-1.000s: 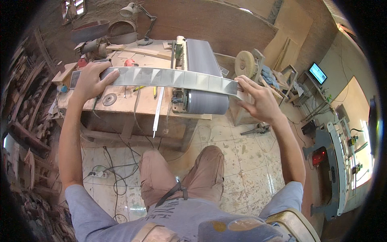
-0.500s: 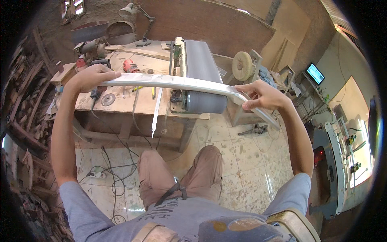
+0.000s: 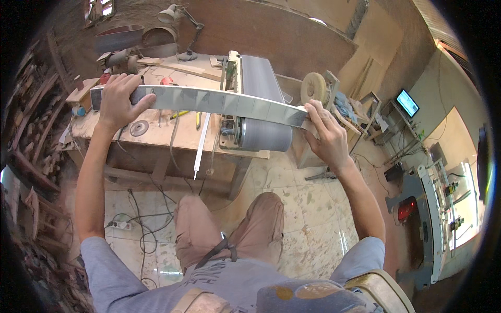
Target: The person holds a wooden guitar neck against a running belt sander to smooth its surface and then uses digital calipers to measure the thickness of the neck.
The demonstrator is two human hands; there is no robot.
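Both hands hold a long, thin grey-white strip (image 3: 209, 100) with a segmented face, level across the front of the workbench. My left hand (image 3: 119, 101) grips it near its left end, thumb on the near face and fingers over the top edge. At the right end, my right hand (image 3: 327, 130) has its fingers over the top and the thumb underneath. Behind the strip stands a belt sander with a wide grey belt (image 3: 261, 75); its front roller (image 3: 266, 135) shows below the strip. I cannot tell whether strip and belt touch.
The wooden workbench (image 3: 94, 128) holds a grinding disc (image 3: 139, 128), a yellow-handled tool (image 3: 198, 120) and a desk lamp (image 3: 188, 55). A narrow white strip (image 3: 202, 148) overhangs its front edge. Cables (image 3: 146, 229) lie on the tiled floor. A round buffing wheel (image 3: 313, 88) stands right.
The strip has turned so its broad segmented face shows. My right hand has moved left and its fingers now lie over the top edge; my left hand has shifted its grip slightly inward.
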